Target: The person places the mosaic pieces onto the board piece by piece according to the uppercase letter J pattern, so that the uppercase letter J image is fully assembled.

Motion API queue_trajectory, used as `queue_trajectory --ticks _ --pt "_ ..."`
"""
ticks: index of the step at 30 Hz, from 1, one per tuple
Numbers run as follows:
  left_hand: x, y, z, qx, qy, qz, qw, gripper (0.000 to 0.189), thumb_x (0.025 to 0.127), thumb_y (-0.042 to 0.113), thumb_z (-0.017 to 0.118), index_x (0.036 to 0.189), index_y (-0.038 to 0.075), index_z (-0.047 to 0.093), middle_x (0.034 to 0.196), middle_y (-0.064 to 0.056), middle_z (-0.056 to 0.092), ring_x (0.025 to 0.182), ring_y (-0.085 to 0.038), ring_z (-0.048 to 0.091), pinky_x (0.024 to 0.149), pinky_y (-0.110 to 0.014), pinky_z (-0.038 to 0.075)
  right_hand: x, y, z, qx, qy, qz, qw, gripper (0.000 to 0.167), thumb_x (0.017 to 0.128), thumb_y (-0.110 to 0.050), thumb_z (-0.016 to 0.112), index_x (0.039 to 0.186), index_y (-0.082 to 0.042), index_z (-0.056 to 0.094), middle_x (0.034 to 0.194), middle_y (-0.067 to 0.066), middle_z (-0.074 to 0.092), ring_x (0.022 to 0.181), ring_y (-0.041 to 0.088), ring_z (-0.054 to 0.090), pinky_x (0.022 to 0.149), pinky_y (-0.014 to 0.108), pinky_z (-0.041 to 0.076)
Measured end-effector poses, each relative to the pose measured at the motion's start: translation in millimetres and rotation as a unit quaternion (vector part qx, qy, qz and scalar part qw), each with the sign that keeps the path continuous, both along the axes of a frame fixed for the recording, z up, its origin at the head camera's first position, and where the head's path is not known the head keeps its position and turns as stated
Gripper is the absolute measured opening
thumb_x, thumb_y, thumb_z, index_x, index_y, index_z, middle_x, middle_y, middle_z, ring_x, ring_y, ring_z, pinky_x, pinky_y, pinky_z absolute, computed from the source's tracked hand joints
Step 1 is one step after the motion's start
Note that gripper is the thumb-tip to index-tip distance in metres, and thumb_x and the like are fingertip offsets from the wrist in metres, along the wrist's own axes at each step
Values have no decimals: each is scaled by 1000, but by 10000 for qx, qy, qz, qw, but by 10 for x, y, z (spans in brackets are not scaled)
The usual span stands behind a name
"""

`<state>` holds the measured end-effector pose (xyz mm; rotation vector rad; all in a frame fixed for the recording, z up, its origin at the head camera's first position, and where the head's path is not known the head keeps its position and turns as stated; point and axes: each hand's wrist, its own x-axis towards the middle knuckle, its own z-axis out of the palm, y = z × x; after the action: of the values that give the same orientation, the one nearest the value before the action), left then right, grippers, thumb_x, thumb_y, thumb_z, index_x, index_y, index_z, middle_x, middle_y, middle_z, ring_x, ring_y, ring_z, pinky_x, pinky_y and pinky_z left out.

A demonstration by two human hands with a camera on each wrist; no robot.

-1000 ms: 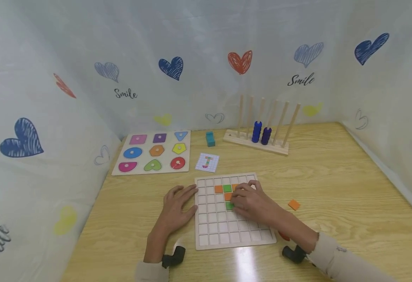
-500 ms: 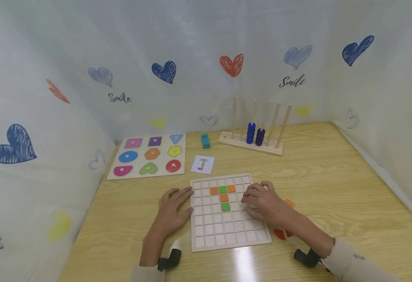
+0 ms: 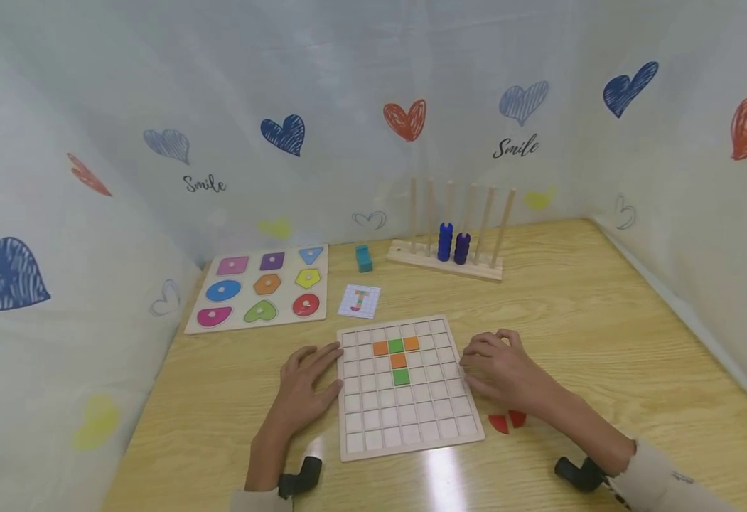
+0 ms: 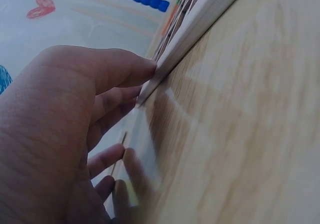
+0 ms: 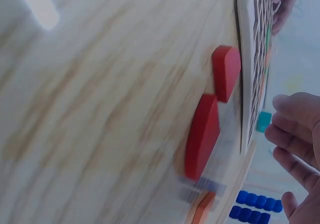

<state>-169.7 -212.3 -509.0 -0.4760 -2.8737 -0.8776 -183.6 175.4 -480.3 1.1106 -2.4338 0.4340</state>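
A wooden grid board [image 3: 433, 411] lies flat on the table, with orange and green square tiles [image 3: 399, 360] set in a T shape in its cells. Along its left edge rests my left hand [image 3: 301, 392], thumb and fingertips against the rim with relaxed fingers. My right hand [image 3: 507, 371] hovers by the board's right edge, fingers loosely bent and nothing between them in the right wrist view. Two red quarter-round pieces [image 5: 202, 136] lie below that hand, beside the board. An orange tile [image 5: 204, 207] lies near them; in the head view the right hand and arm hide it.
Behind the board lies a pattern card [image 3: 359, 301] printed with a J-like figure. A shape puzzle [image 3: 256, 288] is at back left, a teal block [image 3: 363, 259] at back centre. A wooden peg rack [image 3: 445, 260] with blue and purple beads stands near the patterned curtain.
My right hand has drawn back rightward from the tiles to the board's right edge, uncovering the set tiles and the red pieces. The left hand stays at the rim; the head view has shifted slightly.
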Motion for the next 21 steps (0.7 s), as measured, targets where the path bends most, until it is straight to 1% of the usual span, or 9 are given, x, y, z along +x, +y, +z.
queue_trajectory --ticks 4,13,21 --pt "-1 4 -5 10 -26 26 10000 56 91 27 68 145 19 55 152 4 47 138 -35 32 112 -61 16 17 110 -16 -2 17 -51 10000 24 71 -16 86 93 -11 76 98 0 70 102 24 60 84 55 37" --pt "-13 -6 -38 18 36 23 10000 56 90 27 69 144 20 56 151 6 48 138 -34 33 111 -61 16 39 289 -41 -28 -137 -244 9996 27 71 -14 88 94 -11 76 98 1 70 102 24 60 84 57 35" --pt "-16 -4 -42 15 45 26 10000 56 91 26 69 145 21 56 152 6 47 138 -34 32 111 -61 16 53 421 -69 44 -78 -375 9993 27 70 -14 87 94 -12 76 98 0 69 101 25 59 83 57 34"
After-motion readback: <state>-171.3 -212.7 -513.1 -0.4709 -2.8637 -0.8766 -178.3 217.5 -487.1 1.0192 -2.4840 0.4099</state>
